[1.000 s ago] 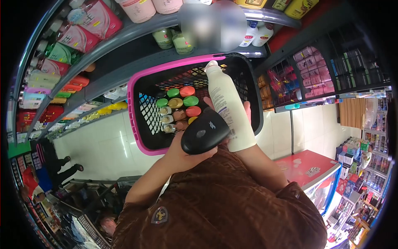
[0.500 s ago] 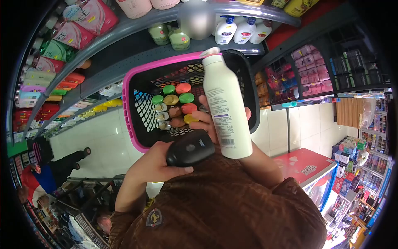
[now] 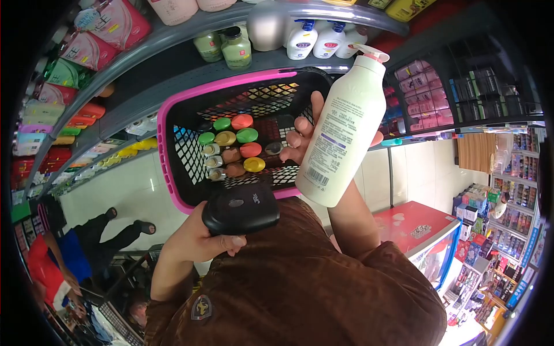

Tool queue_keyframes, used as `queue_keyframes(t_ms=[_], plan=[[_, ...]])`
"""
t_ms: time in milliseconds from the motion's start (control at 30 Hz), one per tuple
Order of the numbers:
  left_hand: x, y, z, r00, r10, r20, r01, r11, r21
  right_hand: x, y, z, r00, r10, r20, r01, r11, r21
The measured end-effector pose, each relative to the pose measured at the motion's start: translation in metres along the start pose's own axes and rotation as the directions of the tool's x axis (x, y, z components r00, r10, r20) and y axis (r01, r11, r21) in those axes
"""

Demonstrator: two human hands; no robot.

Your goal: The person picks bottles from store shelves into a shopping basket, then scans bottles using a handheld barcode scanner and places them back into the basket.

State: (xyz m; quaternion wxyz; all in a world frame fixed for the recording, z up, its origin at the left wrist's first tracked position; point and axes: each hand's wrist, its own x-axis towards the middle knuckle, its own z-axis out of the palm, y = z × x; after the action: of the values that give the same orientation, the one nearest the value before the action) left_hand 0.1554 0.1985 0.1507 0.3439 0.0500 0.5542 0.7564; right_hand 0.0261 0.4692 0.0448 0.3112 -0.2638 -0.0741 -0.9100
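My left hand [image 3: 190, 235] is wrapped round a black handheld scanner [image 3: 241, 211] with a rounded head, just in front of the basket's near side. In my right hand [image 3: 301, 135] is a large cream-white pump bottle [image 3: 348, 121], tilted with its pump towards the upper right. The bottle's printed back label and barcode face me, and it hides part of that hand. Beyond both hands is a black mesh basket with a pink rim [image 3: 164, 147]. Several bottles with green, red, yellow and clear tops, among them a gold-capped one [image 3: 225, 138], stand grouped inside it.
A grey shelf edge [image 3: 135, 49] curves behind the basket, with green bottles [image 3: 236, 52] and white pump bottles [image 3: 302, 41]. A red-topped chest [image 3: 412, 222] stands at the right. Another person in dark trousers [image 3: 95, 236] is at the left.
The pump bottle has moved right and up, its top now leaning right. The scanner has shifted left with my left hand. At the left, the other person's legs have changed position.
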Motion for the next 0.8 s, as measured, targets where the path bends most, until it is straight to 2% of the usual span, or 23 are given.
queue_keyframes(t_ms=[67,133,433,633,733,800], plan=[[0.001,0.001,-0.002,1.0,-0.008,0.007,0.008,1.0,0.008,-0.004,-0.002,0.004,1.0,-0.011,0.005,0.011,1.0,-0.011],[0.002,0.001,-0.003,1.0,-0.019,0.006,0.019,1.0,0.019,-0.005,0.002,0.014,0.987,-0.007,-0.16,-0.016,0.99,-0.143],[0.021,0.007,-0.001,0.999,-0.035,0.021,0.034,0.997,0.073,-0.014,0.004,0.011,0.994,-0.01,-0.112,-0.004,0.993,-0.121],[0.03,0.003,-0.003,0.997,-0.047,-0.061,0.047,0.999,0.003,-0.018,0.002,0.007,0.991,-0.018,-0.13,0.007,0.997,-0.083],[0.033,0.006,-0.002,0.998,-0.052,-0.045,0.055,0.996,0.07,-0.016,0.001,0.005,0.99,-0.006,-0.142,-0.005,0.997,-0.075],[0.035,0.007,0.001,0.995,-0.037,-0.089,0.036,0.999,-0.013,-0.014,-0.001,0.001,0.989,0.008,-0.146,-0.019,0.997,-0.075]])
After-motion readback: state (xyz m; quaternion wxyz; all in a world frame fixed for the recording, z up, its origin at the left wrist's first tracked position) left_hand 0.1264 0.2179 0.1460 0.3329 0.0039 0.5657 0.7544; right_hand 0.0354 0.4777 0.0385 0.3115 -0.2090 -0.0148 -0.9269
